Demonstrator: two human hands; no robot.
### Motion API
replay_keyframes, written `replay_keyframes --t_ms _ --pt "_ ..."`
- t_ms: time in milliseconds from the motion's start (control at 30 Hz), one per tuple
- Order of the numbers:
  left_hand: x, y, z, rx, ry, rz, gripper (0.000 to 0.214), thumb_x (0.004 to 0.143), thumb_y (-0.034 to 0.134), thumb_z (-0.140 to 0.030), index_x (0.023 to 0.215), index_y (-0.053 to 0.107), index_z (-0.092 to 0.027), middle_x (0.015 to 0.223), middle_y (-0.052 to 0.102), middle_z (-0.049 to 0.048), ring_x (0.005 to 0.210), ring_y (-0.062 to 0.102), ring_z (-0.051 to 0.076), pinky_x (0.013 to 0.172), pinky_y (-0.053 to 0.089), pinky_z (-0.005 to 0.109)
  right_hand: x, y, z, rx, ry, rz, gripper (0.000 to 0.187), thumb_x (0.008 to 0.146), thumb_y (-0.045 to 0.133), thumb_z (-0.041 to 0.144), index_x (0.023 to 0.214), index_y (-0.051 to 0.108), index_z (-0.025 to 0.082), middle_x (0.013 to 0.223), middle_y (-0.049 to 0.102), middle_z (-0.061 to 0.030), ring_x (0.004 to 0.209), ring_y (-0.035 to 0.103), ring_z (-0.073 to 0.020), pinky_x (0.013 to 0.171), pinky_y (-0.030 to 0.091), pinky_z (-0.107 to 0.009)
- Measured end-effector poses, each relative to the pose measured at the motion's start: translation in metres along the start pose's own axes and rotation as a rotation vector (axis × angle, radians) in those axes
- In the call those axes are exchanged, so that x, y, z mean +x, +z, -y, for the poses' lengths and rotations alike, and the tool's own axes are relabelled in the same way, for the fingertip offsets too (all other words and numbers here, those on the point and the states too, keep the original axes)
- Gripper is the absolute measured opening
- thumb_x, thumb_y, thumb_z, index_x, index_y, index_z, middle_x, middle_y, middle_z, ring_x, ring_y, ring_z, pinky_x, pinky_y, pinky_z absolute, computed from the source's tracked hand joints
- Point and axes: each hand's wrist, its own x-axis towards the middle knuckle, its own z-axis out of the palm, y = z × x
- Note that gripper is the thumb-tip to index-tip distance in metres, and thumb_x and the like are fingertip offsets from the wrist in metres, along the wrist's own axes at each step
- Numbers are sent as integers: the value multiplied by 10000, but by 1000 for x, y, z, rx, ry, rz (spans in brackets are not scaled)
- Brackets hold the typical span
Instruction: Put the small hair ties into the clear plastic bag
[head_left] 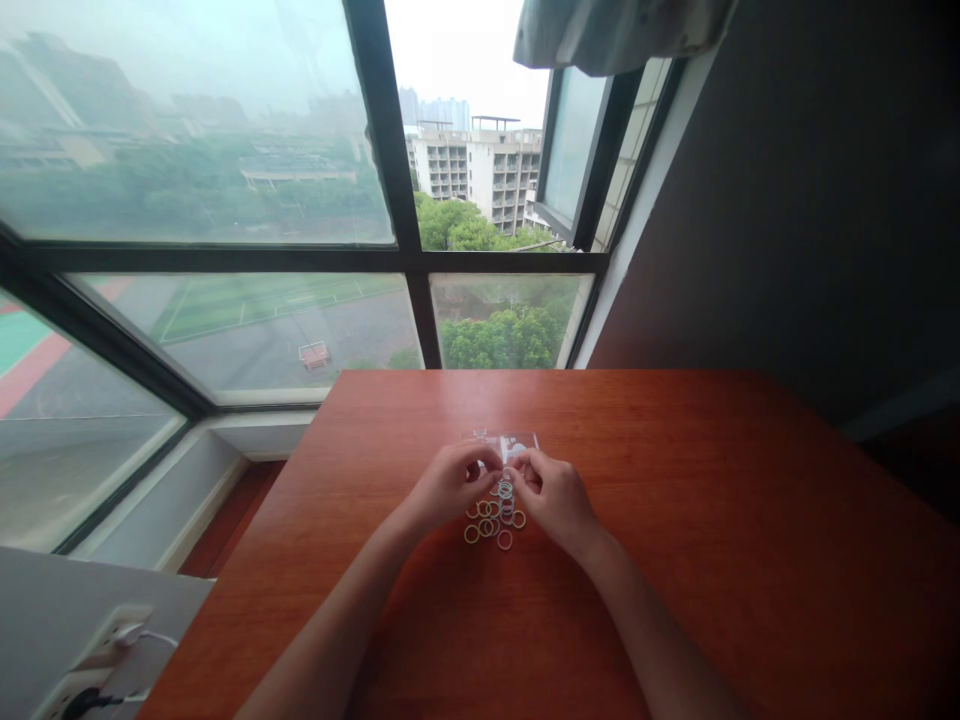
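My left hand (459,484) and my right hand (553,492) meet above the middle of the table. Both are closed in a pinch, thumb against fingers, with the fingertips almost touching. Anything between them is too small to make out. Directly below the fingertips, several thin pastel rings (505,491) overlap in a short column. More loose rings lie flat around it, among them a yellowish ring (471,534) and a pink ring (505,540). Just behind my fingers is a clear plastic bag (529,441) with white patches, partly hidden by my hands.
The reddish-brown wooden table (675,480) reaches up to a dark-framed window (416,262), with one pane open at the right. A dark wall (780,220) stands on the right. Low on the left wall are sockets with a white plug (129,634) and a black plug (82,703).
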Motion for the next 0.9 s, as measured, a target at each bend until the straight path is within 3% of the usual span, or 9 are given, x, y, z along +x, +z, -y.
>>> replay_keyframes --t_ms 133,267,433,900 --pt "1 0 3 78 4 -57 92 812 556 -191 765 627 -158 688 592 -5 589 481 87 551 380 187 0 -1 0 -17 9 2 160 872 517 323 869 631 210 598 576 25 566 536 -122 581 364 -199" --pt "2 -7 15 199 -16 -208 76 807 563 -198 778 624 -163 713 621 2 605 510 98 578 400 201 1 -2 -1 -37 25 9 149 874 514 303 873 634 216 625 602 23 583 551 -121 592 359 -200" --pt "3 -15 31 340 -91 -357 109 828 544 -232 794 624 -166 749 632 13 601 516 106 572 394 215 1 -6 -1 -121 63 109 119 865 542 294 861 646 236 703 667 17 644 589 -130 599 335 -209" --pt "1 -15 32 430 -92 -356 124 837 535 -226 854 649 -181 804 634 15 625 511 115 607 396 238 -3 -10 2 -150 11 358 135 810 616 265 939 655 255 748 681 35 673 591 -119 571 302 -211"
